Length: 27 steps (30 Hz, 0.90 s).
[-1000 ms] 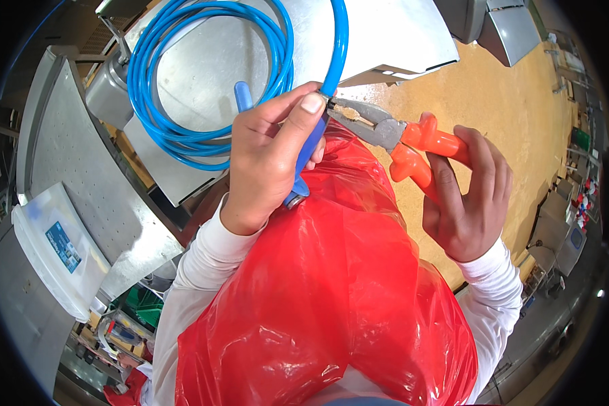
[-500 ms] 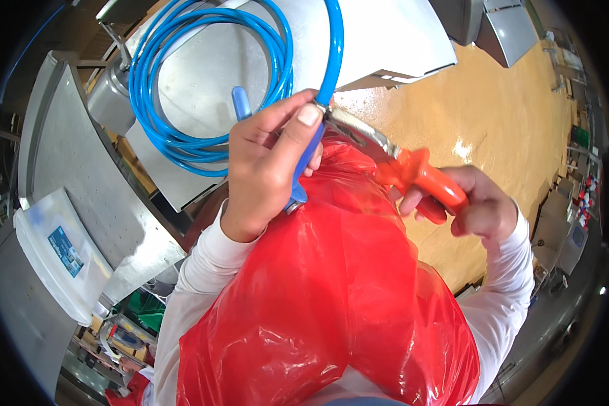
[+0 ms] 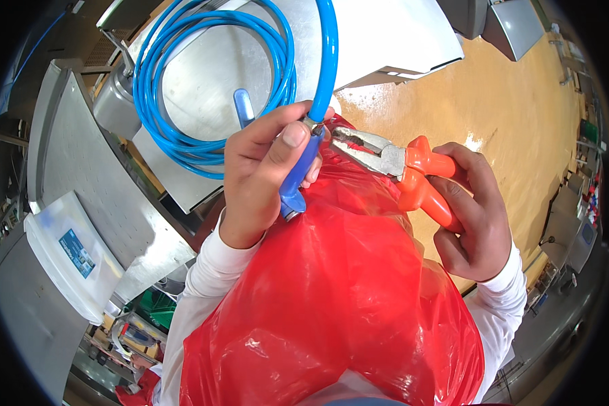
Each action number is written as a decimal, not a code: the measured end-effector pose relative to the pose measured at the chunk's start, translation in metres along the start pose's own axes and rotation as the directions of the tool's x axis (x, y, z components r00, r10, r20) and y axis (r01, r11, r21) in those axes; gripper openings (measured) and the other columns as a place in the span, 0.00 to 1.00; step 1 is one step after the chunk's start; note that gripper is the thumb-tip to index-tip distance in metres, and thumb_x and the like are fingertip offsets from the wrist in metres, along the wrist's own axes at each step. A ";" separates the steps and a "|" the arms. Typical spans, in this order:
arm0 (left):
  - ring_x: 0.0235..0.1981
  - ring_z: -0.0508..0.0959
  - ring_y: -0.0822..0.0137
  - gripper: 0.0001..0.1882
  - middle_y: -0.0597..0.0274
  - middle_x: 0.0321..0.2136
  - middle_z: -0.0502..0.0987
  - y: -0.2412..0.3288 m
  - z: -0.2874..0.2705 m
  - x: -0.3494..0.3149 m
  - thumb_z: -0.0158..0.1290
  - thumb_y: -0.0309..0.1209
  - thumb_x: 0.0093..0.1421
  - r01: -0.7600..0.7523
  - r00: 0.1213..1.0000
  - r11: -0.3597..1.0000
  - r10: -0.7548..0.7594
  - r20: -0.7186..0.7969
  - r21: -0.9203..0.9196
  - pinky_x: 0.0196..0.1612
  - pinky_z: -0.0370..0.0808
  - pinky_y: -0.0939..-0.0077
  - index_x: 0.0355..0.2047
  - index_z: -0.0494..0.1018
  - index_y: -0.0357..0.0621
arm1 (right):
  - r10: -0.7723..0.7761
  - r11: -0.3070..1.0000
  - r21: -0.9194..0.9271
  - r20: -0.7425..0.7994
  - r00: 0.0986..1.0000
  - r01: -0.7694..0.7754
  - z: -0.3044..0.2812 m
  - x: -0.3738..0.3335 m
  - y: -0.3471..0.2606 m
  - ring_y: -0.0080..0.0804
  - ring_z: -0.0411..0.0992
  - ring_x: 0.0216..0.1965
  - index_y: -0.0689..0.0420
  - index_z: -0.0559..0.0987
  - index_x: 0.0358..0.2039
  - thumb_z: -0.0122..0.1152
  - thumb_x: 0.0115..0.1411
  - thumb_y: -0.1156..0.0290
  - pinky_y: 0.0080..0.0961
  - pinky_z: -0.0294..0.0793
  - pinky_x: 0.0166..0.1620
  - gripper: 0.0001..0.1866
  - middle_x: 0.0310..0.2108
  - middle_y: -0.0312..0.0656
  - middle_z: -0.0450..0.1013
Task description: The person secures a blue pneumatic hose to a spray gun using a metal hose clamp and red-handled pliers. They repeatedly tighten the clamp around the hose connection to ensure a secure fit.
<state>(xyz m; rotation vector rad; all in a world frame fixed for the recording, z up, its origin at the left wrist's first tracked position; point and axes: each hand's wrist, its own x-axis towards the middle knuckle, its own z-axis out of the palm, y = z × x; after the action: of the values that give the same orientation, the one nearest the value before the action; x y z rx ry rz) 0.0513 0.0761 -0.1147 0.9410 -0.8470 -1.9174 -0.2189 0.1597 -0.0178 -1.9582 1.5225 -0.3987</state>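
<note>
The top edge cuts off the coiled, glossy blue hose (image 3: 196,144). The left hand (image 3: 258,166) partly hides the curved blue handle (image 3: 298,177); the right hand (image 3: 479,213) covers the grip ends of the orange-handled metal pliers (image 3: 411,164). Small multicoloured objects (image 3: 594,196) rightward are indistinct.

A glossy red plastic apron (image 3: 331,291) covers the front of the body, thin and creased, with bright glints along its folds; the sleeves (image 3: 213,271) are long and white, wrinkled over the forearms; plain, snug cuffs (image 3: 507,277) end them; white cloth (image 3: 348,386) peeks out at the chest.
</note>
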 end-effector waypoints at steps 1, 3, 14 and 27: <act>0.26 0.78 0.68 0.21 0.47 0.46 0.84 0.001 0.001 0.000 0.51 0.34 0.77 -0.016 1.000 1.000 0.016 0.001 0.012 0.28 0.74 0.74 0.60 0.76 0.27 | -0.013 0.998 -0.057 -0.013 1.000 0.012 -0.001 0.001 -0.002 0.57 0.76 0.49 0.67 0.82 0.47 0.60 0.36 0.81 0.46 0.75 0.54 0.31 0.54 0.62 0.71; 0.25 0.77 0.68 0.22 0.47 0.46 0.84 0.001 0.003 -0.001 0.52 0.35 0.77 -0.001 1.000 0.999 0.002 -0.014 0.047 0.28 0.74 0.74 0.60 0.76 0.27 | -0.032 0.991 -0.133 -0.020 0.999 0.029 -0.002 0.003 -0.006 0.56 0.76 0.48 0.67 0.82 0.46 0.63 0.35 0.81 0.46 0.75 0.51 0.30 0.53 0.61 0.71; 0.25 0.77 0.69 0.23 0.53 0.35 0.84 -0.001 0.002 0.001 0.53 0.36 0.77 -0.027 1.000 0.987 0.025 0.010 0.159 0.28 0.73 0.74 0.62 0.75 0.27 | -0.151 0.864 -0.499 -0.141 0.978 0.062 0.007 0.006 -0.015 0.54 0.77 0.47 0.62 0.83 0.43 0.69 0.42 0.78 0.50 0.74 0.52 0.23 0.52 0.59 0.74; 0.25 0.77 0.69 0.21 0.59 0.28 0.80 -0.001 0.007 0.000 0.52 0.34 0.77 -0.059 0.998 0.979 0.064 -0.021 0.197 0.29 0.73 0.75 0.61 0.75 0.27 | -0.261 0.681 -0.732 -0.284 0.923 -0.032 0.030 -0.005 -0.008 0.50 0.79 0.48 0.50 0.82 0.43 0.75 0.53 0.73 0.56 0.69 0.60 0.17 0.51 0.55 0.80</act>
<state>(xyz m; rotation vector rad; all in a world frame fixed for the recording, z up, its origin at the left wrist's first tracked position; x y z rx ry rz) 0.0454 0.0782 -0.1119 1.0432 -1.0517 -1.7876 -0.1971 0.1736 -0.0350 -2.7343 2.0165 -0.2260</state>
